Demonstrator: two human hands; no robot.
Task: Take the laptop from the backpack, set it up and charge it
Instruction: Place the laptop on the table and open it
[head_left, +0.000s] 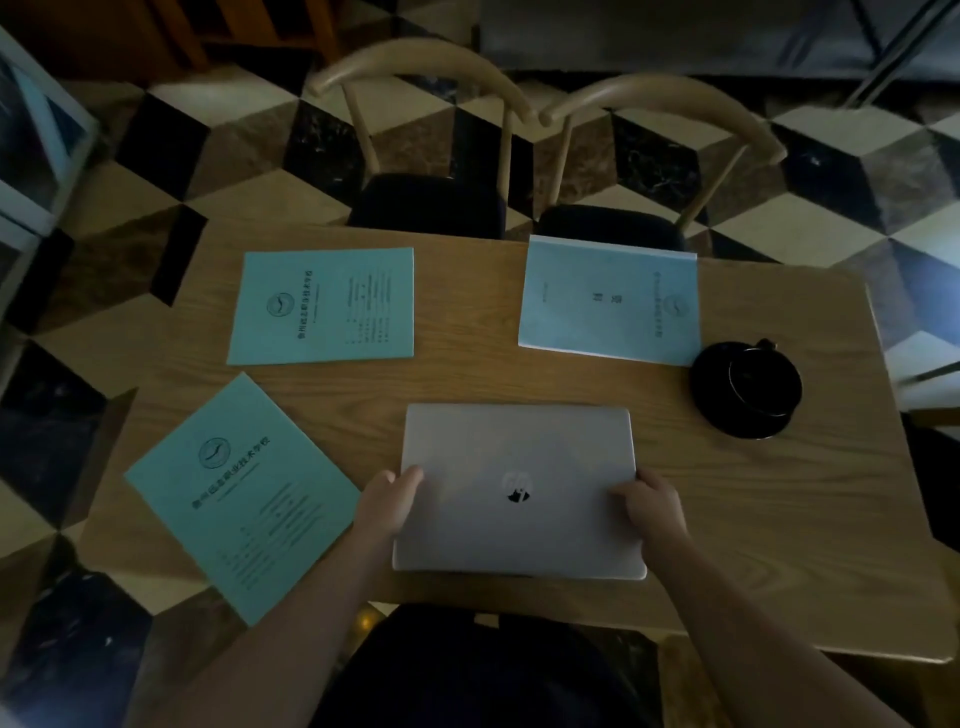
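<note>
Both hands, left (387, 501) and right (649, 501), grip opposite edges of the flat, closed matte-silver laptop (517, 491) on the wood-grain desk (779, 519).

Both bare forearms reach forward from below, converging slightly. The left hand (387, 506) grips the left edge of the closed laptop (519, 491), thumb on top. The right hand (652, 506) grips the opposite edge, thumb on the lid, fingers curled around the side.
</note>
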